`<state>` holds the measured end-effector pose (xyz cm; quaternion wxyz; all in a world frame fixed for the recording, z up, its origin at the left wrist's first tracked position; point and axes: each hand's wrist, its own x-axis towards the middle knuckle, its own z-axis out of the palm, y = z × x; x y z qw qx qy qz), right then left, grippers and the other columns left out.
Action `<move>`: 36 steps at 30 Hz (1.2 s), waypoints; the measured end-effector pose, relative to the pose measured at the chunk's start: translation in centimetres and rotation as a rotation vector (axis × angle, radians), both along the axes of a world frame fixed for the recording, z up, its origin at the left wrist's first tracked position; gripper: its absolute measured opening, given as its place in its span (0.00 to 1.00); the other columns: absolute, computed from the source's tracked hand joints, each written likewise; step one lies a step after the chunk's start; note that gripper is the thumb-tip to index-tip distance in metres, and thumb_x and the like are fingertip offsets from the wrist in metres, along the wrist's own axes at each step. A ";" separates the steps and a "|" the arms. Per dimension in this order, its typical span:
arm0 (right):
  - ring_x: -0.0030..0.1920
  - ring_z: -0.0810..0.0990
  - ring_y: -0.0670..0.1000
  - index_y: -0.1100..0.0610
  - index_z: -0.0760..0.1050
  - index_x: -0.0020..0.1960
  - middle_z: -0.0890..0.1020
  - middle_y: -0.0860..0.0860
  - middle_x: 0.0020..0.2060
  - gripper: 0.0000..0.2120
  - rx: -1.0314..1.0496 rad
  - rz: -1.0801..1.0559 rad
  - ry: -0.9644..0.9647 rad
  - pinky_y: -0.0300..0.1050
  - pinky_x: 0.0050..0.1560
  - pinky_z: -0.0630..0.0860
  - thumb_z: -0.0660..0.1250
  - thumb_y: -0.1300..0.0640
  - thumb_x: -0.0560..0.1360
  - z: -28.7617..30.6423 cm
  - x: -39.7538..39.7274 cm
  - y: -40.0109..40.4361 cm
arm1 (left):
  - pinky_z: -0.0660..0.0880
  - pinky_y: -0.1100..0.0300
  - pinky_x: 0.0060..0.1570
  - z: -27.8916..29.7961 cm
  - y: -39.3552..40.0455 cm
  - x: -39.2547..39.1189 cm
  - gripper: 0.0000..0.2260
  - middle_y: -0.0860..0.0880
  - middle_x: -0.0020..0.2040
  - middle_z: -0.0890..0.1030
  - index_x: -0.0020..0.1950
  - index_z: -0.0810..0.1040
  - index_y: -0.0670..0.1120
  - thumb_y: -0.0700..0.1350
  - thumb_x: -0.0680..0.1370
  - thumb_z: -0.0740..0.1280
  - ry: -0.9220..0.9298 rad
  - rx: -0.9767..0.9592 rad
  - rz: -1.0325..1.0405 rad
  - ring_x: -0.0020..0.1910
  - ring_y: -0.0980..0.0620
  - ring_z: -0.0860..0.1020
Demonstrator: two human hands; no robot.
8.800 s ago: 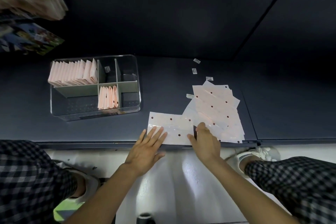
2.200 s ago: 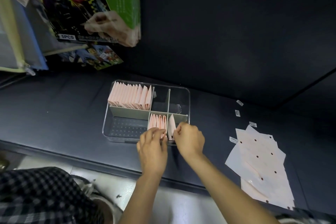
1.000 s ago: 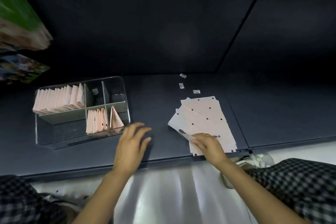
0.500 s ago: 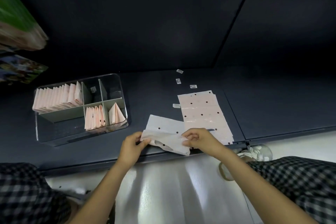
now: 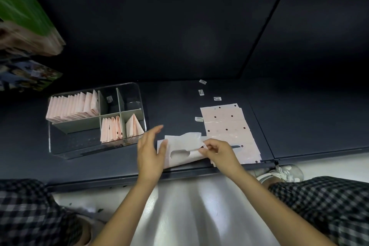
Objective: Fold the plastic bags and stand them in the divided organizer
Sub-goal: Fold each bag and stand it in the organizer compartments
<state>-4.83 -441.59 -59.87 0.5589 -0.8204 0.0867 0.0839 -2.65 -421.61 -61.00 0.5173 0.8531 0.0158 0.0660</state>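
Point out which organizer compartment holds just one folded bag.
The front right compartment of the organizer: one folded bag leans there alone, while the middle front and back left compartments hold packed rows.

On the dark worktop [image 5: 179,106], the right hand [image 5: 219,151] pinches a plastic bag [image 5: 179,146] partly folded over, while the left hand [image 5: 150,152] rests open-fingered at its left edge. Just right lies the stack of flat bags [image 5: 225,124]. The clear organizer [image 5: 60,146] to the left holds folded bags [image 5: 71,106] upright in three compartments.

A half-folded white bag [image 5: 180,149] lies between the clear divided organizer [image 5: 95,120] of upright folded bags [image 5: 72,107] and the flat dotted stack [image 5: 229,132].
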 end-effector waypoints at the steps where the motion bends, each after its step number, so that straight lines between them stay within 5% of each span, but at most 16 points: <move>1: 0.31 0.73 0.38 0.49 0.78 0.37 0.77 0.39 0.28 0.11 -0.029 0.019 -0.029 0.29 0.35 0.67 0.68 0.63 0.73 0.5 0.1 0.3 | 0.68 0.58 0.60 0.9 -0.4 0.2 0.15 0.56 0.57 0.77 0.62 0.75 0.51 0.40 0.77 0.67 -0.052 0.017 -0.077 0.59 0.53 0.73; 5: 0.39 0.75 0.40 0.52 0.81 0.44 0.79 0.40 0.35 0.06 -0.201 0.128 -0.117 0.33 0.44 0.69 0.68 0.62 0.73 1.9 0.4 1.5 | 0.64 0.70 0.52 3.4 -1.6 0.4 0.08 0.59 0.50 0.79 0.54 0.81 0.54 0.47 0.75 0.70 -0.040 0.098 -0.281 0.53 0.56 0.71; 9: 0.43 0.76 0.47 0.51 0.82 0.51 0.77 0.45 0.41 0.10 -0.362 0.150 -0.125 0.39 0.48 0.71 0.67 0.62 0.73 3.0 0.5 2.3 | 0.66 0.65 0.48 4.4 -1.4 0.4 0.03 0.59 0.42 0.78 0.41 0.81 0.53 0.48 0.70 0.74 -0.001 0.049 -0.248 0.48 0.56 0.72; 15: 0.43 0.76 0.47 0.53 0.82 0.42 0.79 0.43 0.36 0.05 -0.370 0.135 -0.137 0.40 0.48 0.70 0.69 0.60 0.72 3.8 0.3 2.6 | 0.74 0.57 0.49 5.6 -0.6 0.5 0.04 0.56 0.38 0.82 0.37 0.82 0.49 0.41 0.71 0.73 0.008 0.010 -0.303 0.43 0.55 0.78; 20: 0.26 0.73 0.39 0.55 0.80 0.35 0.78 0.43 0.29 0.07 -0.220 0.116 -0.092 0.28 0.28 0.66 0.70 0.59 0.72 3.7 0.3 2.2 | 0.73 0.68 0.44 5.9 0.4 0.7 0.09 0.56 0.37 0.82 0.38 0.80 0.50 0.37 0.75 0.69 0.090 -0.149 -0.225 0.37 0.62 0.77; 25: 0.28 0.73 0.37 0.52 0.78 0.36 0.78 0.40 0.27 0.10 -0.032 0.124 -0.021 0.27 0.31 0.66 0.68 0.60 0.75 3.3 0.3 2.0 | 0.72 0.72 0.49 6.1 0.9 1.0 0.05 0.54 0.45 0.83 0.52 0.78 0.50 0.44 0.78 0.66 0.112 -0.298 -0.240 0.46 0.63 0.79; 28: 0.38 0.76 0.46 0.63 0.78 0.41 0.80 0.50 0.35 0.07 0.040 -0.008 0.057 0.39 0.44 0.70 0.66 0.61 0.76 2.0 0.3 1.1 | 0.71 0.66 0.54 4.8 1.7 1.1 0.10 0.57 0.52 0.79 0.57 0.74 0.54 0.47 0.76 0.67 0.136 -0.226 -0.133 0.52 0.62 0.77; 31: 0.35 0.71 0.49 0.63 0.77 0.40 0.75 0.51 0.32 0.07 0.036 -0.184 0.177 0.41 0.39 0.66 0.65 0.63 0.76 -0.6 -0.7 0.0 | 0.71 0.58 0.57 2.5 2.1 0.2 0.13 0.54 0.56 0.78 0.60 0.74 0.51 0.48 0.76 0.68 0.163 -0.083 -0.058 0.56 0.55 0.75; 36: 0.32 0.64 0.49 0.59 0.71 0.34 0.69 0.50 0.30 0.12 0.064 -0.392 0.366 0.38 0.33 0.60 0.65 0.64 0.76 -4.6 -2.1 -0.7 | 0.68 0.58 0.58 -1.2 1.2 -3.0 0.13 0.51 0.60 0.77 0.61 0.76 0.47 0.47 0.77 0.67 0.013 0.333 -0.273 0.59 0.49 0.73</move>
